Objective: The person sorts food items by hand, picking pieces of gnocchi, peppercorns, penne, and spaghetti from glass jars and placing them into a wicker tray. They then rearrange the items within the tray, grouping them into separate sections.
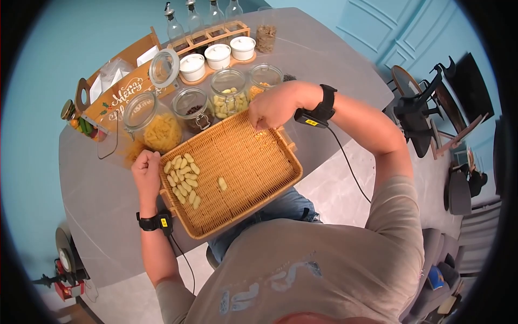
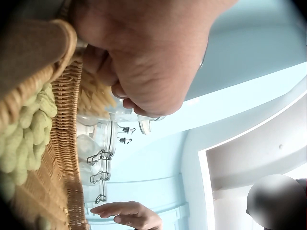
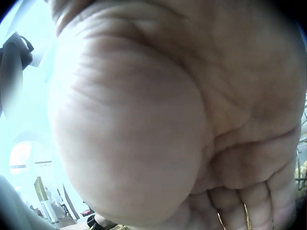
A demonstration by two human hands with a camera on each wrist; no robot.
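A wicker basket (image 1: 232,210) lies across the near table edge. Several unshelled peanuts (image 1: 183,181) cluster at its left end, with a single peanut (image 1: 222,184) toward the middle. Small orange-yellow kernels (image 1: 274,147) are scattered at its far right. My right hand (image 1: 272,108) reaches over the far rim, its fingers pointing down by the kernels; in the left wrist view that hand (image 2: 132,215) has straight fingers and the thumb apart. Beside the far left corner is my left hand (image 1: 145,171), fingers curled and nothing seen in them. Its peanuts (image 2: 29,134) show below it in the left wrist view.
Beyond the basket stand glass jars with pasta (image 1: 162,132), dark beans (image 1: 194,109), pale yellow pieces (image 1: 229,102) and orange kernels (image 1: 256,92). Behind are white lidded pots (image 1: 218,56), a bottle rack (image 1: 208,38) and a wooden box (image 1: 127,92). Cables run from both wrists.
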